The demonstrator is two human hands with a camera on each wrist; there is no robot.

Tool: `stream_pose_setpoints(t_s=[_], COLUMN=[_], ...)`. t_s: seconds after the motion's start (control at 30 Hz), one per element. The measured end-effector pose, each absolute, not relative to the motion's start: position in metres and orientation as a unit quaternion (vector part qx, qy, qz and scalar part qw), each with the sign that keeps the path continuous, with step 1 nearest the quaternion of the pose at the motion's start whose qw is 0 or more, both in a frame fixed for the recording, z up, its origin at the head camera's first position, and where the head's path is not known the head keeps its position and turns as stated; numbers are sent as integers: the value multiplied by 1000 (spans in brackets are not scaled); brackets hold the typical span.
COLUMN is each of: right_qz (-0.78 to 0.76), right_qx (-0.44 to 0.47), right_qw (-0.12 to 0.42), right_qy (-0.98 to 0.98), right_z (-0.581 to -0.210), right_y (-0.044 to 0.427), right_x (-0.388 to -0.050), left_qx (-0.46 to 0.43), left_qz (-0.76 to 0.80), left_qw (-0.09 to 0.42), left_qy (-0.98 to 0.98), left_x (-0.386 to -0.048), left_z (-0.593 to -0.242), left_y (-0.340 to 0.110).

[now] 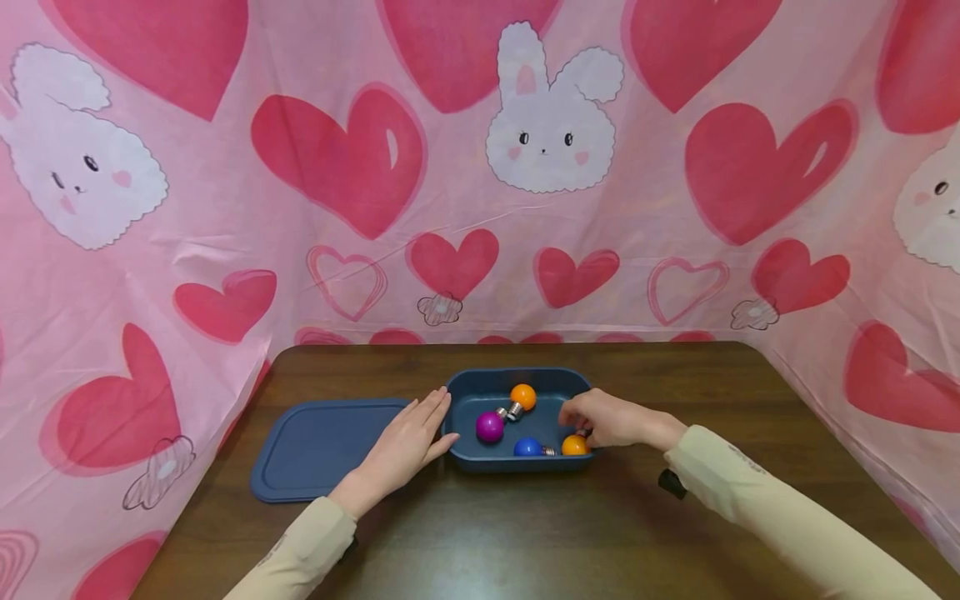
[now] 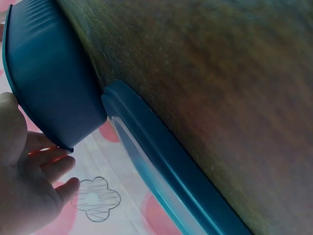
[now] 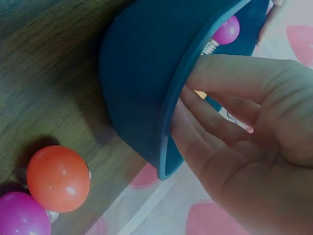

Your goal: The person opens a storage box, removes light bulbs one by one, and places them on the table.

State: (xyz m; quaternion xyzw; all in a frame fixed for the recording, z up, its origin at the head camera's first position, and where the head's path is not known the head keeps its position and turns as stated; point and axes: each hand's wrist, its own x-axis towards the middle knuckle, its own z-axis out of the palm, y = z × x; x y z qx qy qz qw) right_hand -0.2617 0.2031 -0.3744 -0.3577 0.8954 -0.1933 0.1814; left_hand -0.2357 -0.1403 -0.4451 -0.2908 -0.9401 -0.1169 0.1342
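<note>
Right fingers (image 1: 577,407) curl by 1 orange bulb (image 1: 575,446), grip unclear; left fingers (image 1: 432,407) straight

Site reads as a draped tabletop booth, kind of building untellable: 1 dark wood-grain table (image 1: 480,533) enclosed on 3 visible sides by creased pink cloth (image 1: 450,196) printed with red hearts (image 1: 352,162), sketched flowers (image 1: 441,308) and 3 white rabbit heads (image 1: 551,158).

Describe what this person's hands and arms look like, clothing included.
The left hand and right hand wear no gloves. Long cream sleeves cover the arms; the left sleeve and right sleeve each bear small dark marks, too small to read. Something black shows beneath each cuff.
</note>
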Motion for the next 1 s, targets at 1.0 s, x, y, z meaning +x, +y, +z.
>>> stream_pose_setpoints(t_s=[1.0], right_qz=[-140], right_qx=[-354], right_qw=[151], right_qy=[912], right_z=[-397], right_y=[192], right_x=[-269], left_qx=[-289], left_qz=[-111], left_qw=[131], left_qy=[-942], left_x=[-237], left_z=[-446], left_y=[-140])
